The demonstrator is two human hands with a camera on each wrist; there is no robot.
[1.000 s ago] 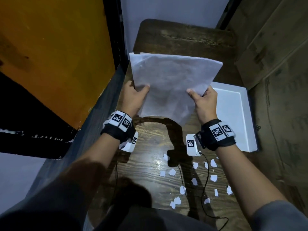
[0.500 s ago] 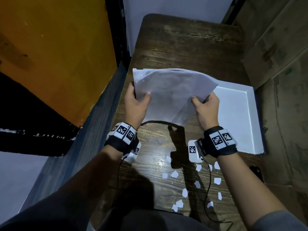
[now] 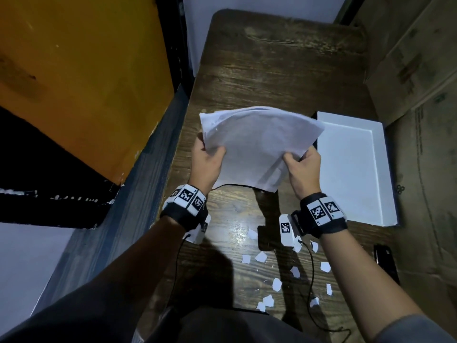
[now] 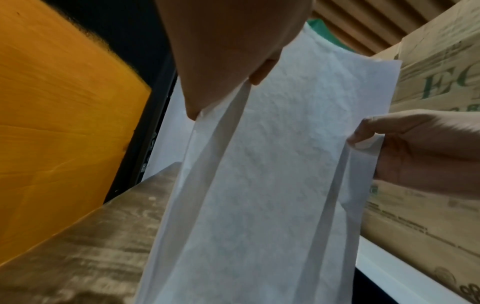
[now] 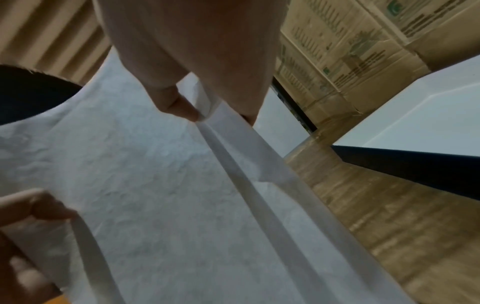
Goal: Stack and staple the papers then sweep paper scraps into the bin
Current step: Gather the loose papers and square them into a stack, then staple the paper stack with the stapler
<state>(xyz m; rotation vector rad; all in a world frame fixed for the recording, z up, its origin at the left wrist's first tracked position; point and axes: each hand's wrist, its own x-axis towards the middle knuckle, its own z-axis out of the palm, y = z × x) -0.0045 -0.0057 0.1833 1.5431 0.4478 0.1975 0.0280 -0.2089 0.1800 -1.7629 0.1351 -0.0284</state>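
Pinching the papers by their near edge, the left hand and the right hand are holding them up off the table, each with a thumb curled over the top sheet and fingers tucked underneath. The left hand is gripping the near left corner, the right hand the near right side, and the sheets are bowing upward between them, their far edges fanning slightly apart. In the left wrist view the papers are hanging creased between the left thumb and the right hand's fingers; in the right wrist view the right thumb is pressing a fold in the sheets.

Just to the right of the papers, a white tray is lying flat on the table, its left edge partly hidden behind the raised sheets. Nearer the person than the papers, paper scraps are lying scattered over the table, below and between the wrists. A small dark object is sitting nearer than the tray at the table's right edge; what it is cannot be told. Cardboard boxes are standing to the right of the table.
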